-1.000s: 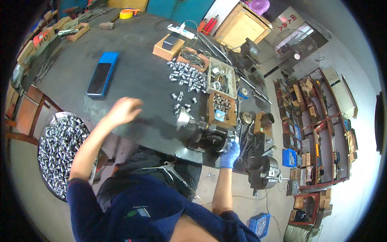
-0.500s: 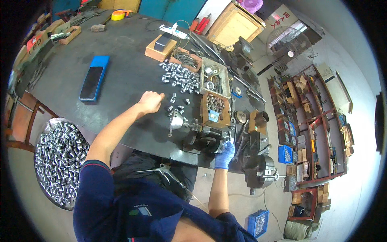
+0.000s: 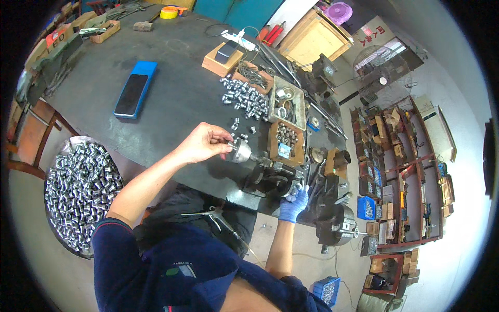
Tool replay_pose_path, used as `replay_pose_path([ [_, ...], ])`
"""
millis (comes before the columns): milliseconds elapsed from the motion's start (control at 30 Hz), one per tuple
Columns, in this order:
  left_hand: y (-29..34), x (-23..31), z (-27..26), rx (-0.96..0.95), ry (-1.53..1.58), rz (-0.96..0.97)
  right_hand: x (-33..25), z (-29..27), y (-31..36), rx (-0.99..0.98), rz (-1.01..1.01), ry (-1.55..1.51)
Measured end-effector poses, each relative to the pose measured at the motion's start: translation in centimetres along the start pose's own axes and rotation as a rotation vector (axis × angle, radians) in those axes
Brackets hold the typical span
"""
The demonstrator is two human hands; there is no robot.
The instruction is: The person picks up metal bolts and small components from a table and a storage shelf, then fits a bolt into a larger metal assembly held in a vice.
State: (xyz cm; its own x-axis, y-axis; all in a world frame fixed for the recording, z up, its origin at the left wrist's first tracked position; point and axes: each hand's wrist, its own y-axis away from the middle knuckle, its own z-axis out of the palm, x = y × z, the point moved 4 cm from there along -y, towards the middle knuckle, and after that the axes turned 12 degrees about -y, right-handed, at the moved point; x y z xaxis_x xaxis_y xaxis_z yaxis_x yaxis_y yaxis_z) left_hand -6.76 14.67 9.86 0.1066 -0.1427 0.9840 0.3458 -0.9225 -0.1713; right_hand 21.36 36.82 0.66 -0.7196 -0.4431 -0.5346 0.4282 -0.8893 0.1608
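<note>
My bare left hand [image 3: 204, 144] is at the front of a metal chuck [image 3: 241, 152], thumb and fingers pinched together. What sits between the fingertips is too small to make out. The chuck is on the left end of a dark bench spindle [image 3: 269, 179] near the table's front edge. At the spindle's right end my right hand [image 3: 294, 204], in a light blue glove, has its fingers curled round the rounded metal end part. Several loose metal sleeves [image 3: 235, 124] lie just beyond the chuck, with a larger pile of sleeves [image 3: 246, 99] behind them.
A wooden box of small parts [image 3: 287, 140] and a grey tray [image 3: 289, 104] stand behind the spindle. A blue-cased phone [image 3: 134, 93] lies left on the table. A big basin of sleeves [image 3: 86, 200] is at lower left, an air gun [image 3: 218, 221] on my lap, a vise [image 3: 335, 223] at right.
My left hand has moved right and toward me, from above the table beside the loose sleeves to the chuck's front. The gloved right hand stays at the spindle's end. The whole view has shifted slightly.
</note>
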Motion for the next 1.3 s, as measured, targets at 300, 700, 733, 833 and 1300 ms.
replay_pose_path([
  [300, -0.4, -0.4, 0.1, -0.026, 0.038, -0.005, -3.1, 2.6, 3.0, -0.051, -0.059, 0.111],
  [700, -0.1, -0.3, -0.1, 0.001, -0.100, 0.046, -2.6, 5.9, -8.6, -0.298, 0.175, -0.251],
  [733, -0.2, -0.3, 0.0, 0.005, -0.100, 0.049, -1.6, 4.9, -9.4, -0.263, 0.166, -0.234],
  [833, -0.5, 0.4, 0.7, -0.001, -0.074, 0.051, -0.9, -2.1, -11.7, -0.061, 0.004, 0.091],
  [1300, -0.5, -0.7, 0.6, -0.002, 0.041, -0.008, 0.7, -2.1, -8.4, 0.056, 0.037, 0.309],
])
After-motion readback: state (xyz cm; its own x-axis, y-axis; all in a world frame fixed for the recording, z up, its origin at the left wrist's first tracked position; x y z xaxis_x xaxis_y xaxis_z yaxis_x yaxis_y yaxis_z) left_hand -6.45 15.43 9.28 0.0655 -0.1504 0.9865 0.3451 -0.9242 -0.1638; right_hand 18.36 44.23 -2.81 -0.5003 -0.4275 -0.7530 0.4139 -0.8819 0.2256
